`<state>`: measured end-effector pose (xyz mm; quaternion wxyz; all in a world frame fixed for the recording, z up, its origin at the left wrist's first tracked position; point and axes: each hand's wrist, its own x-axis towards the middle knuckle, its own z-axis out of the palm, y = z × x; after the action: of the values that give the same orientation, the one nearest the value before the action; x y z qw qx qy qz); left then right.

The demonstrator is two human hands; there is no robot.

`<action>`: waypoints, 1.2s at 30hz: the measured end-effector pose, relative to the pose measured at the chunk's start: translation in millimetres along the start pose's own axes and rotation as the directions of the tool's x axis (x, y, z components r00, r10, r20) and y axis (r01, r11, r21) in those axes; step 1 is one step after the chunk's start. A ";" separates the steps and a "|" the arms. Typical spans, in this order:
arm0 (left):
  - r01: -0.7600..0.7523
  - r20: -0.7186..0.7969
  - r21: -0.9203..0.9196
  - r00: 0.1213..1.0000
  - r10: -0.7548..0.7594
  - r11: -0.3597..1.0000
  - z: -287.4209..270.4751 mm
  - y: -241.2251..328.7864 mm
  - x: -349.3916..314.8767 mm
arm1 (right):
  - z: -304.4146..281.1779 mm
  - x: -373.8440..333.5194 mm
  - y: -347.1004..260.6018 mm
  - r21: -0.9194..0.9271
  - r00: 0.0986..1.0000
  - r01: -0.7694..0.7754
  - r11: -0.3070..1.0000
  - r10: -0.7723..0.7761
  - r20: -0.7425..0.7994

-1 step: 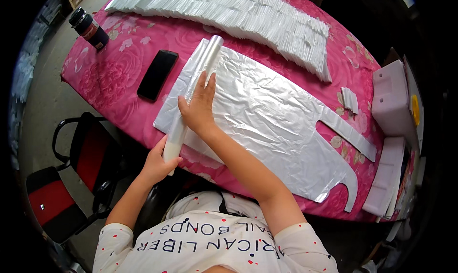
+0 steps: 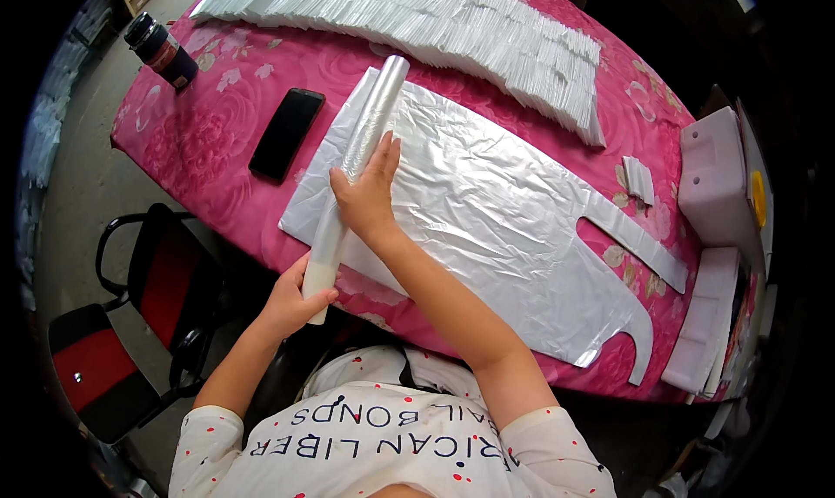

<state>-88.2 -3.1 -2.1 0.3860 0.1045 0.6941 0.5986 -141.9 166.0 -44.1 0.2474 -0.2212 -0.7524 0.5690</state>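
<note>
The left hand holds a shiny roll near one end. The right hand lies spread on it, above a flat bag.

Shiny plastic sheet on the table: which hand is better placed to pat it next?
Probably the right hand: it lies on the roll over the shiny plastic sheet. The left hand grips the roll's near end.
</note>
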 end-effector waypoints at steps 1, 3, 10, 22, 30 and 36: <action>0.044 0.150 -0.171 0.989 -0.018 0.984 1.9 -0.2 -1.1 | -7.4 2.5 0.1 0.078 0.997 -0.072 0.994 0.075 -0.027; 0.194 0.412 -0.471 0.911 0.020 0.860 8.0 1.2 -5.9 | -44.5 5.3 -29.8 0.634 0.912 -0.400 0.662 0.222 0.344; 0.470 0.708 -0.559 0.699 0.098 0.683 51.6 18.6 12.6 | -132.9 -4.4 -63.7 0.836 0.947 -0.321 0.445 0.171 0.273; 0.333 0.631 -0.104 0.750 -0.196 0.937 108.6 27.3 15.0 | -195.9 -52.8 -38.1 0.820 0.937 -0.274 0.502 0.330 0.111; 0.038 0.397 0.398 0.894 -0.209 0.916 126.5 -1.1 22.2 | -202.7 -79.3 17.2 0.636 0.898 -0.318 0.703 0.438 -0.035; 0.452 0.601 0.160 0.661 -0.450 0.878 98.3 -22.1 8.8 | -306.6 -28.5 64.9 -0.008 0.907 -0.160 0.987 0.144 -0.395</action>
<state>-22.3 70.2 -24.4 0.7284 0.1198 0.5304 0.4168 74.9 394.0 -39.7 0.3440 -0.3937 -0.6791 0.5153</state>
